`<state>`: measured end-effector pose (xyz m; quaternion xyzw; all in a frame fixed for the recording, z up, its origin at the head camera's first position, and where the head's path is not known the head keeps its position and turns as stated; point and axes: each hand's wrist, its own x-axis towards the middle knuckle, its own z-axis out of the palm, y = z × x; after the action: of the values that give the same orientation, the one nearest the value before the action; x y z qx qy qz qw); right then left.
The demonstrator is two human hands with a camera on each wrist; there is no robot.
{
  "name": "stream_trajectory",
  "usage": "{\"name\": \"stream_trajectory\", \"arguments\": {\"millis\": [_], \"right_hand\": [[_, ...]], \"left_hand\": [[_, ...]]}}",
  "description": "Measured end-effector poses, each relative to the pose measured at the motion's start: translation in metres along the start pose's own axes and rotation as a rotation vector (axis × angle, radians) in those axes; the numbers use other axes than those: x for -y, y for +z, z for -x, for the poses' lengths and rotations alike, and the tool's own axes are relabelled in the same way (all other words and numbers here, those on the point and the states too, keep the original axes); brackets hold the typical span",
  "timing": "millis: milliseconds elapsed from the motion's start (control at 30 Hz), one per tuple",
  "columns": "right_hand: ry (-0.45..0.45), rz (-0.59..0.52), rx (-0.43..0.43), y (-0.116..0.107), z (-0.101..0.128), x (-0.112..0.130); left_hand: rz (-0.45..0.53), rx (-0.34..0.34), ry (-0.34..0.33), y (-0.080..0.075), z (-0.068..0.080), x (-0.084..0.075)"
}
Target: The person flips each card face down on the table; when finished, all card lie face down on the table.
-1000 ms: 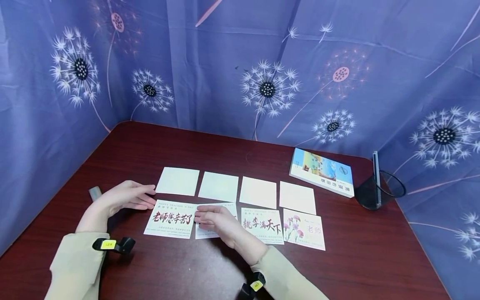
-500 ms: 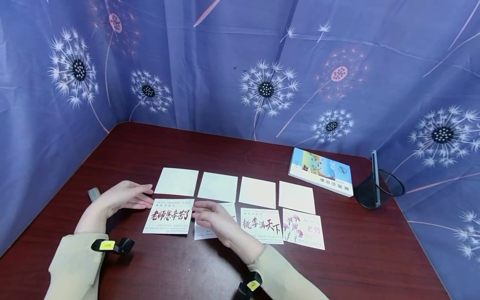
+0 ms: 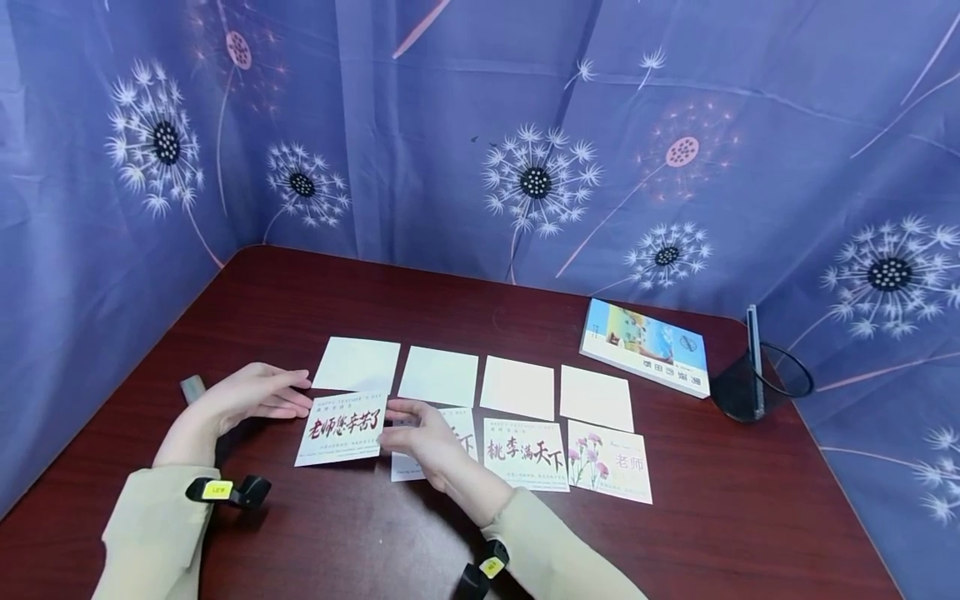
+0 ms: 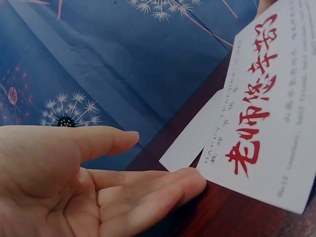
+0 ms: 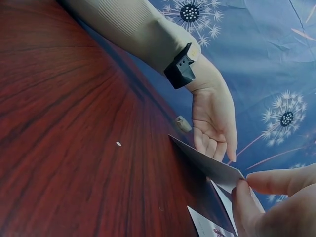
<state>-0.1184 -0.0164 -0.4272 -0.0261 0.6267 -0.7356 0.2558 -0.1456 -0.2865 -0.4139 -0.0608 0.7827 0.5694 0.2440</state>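
Head view: the right hand (image 3: 420, 433) pinches the right edge of the red-lettered card (image 3: 342, 428), which sits at the left end of the near row on the table (image 3: 315, 533), tilted so that its near edge is raised; the left hand (image 3: 251, 396) lies just beside the card's left edge with fingers extended and relaxed, grasping nothing; whether its fingertips touch the card cannot be told from this view.

Right wrist view: the thumb and a finger of the right hand (image 5: 276, 197) close on a corner of the card (image 5: 207, 163), seen edge-on and lifted off the table (image 5: 64, 148); the left hand (image 5: 215, 123) stands open beyond it; a small grey object (image 5: 182, 123) lies on the table by that hand; the printed face is not visible here.

Left wrist view: the left hand (image 4: 84, 182) is open, palm up, fingers straight, fingertips just below the card's (image 4: 266, 108) corner; contact cannot be confirmed; a blank white card (image 4: 190, 140) lies behind it.

Card appearance: white, rectangular, large red brush characters across the middle, small print above and below.

Head view only: four blank cards in the far row; three further printed cards in the near row, the rightmost a flower card (image 3: 609, 460); a book (image 3: 647, 346) and a black stand (image 3: 753, 379) at the right.
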Motion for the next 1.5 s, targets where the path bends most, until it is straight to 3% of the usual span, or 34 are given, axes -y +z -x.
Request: {"name": "stream_trajectory", "arguments": {"millis": [200,367,467,633,800,1033,1500], "right_hand": [[0.001,-0.001,0.044,0.001,0.0,-0.002],[-0.005,-0.009,0.046,0.001,-0.001,-0.001],[-0.015,-0.017,0.039,0.002,-0.001,0.002],[-0.04,-0.023,0.042,0.003,0.001,0.009],[-0.053,-0.023,0.062,0.008,0.004,0.014],[-0.072,-0.036,0.067,0.012,0.006,0.018],[-0.071,-0.053,0.091,0.014,0.008,0.022]], "left_hand": [[-0.012,0.004,0.009,0.0,-0.002,0.002],[-0.095,-0.063,0.091,0.005,0.001,-0.007],[-0.161,-0.109,0.126,0.017,0.005,-0.021],[-0.222,-0.125,0.106,0.044,0.012,-0.046],[-0.267,-0.165,0.095,0.058,0.013,-0.054],[-0.295,-0.134,0.14,0.065,0.009,-0.051],[-0.273,-0.067,0.154,0.064,0.011,-0.053]]}}
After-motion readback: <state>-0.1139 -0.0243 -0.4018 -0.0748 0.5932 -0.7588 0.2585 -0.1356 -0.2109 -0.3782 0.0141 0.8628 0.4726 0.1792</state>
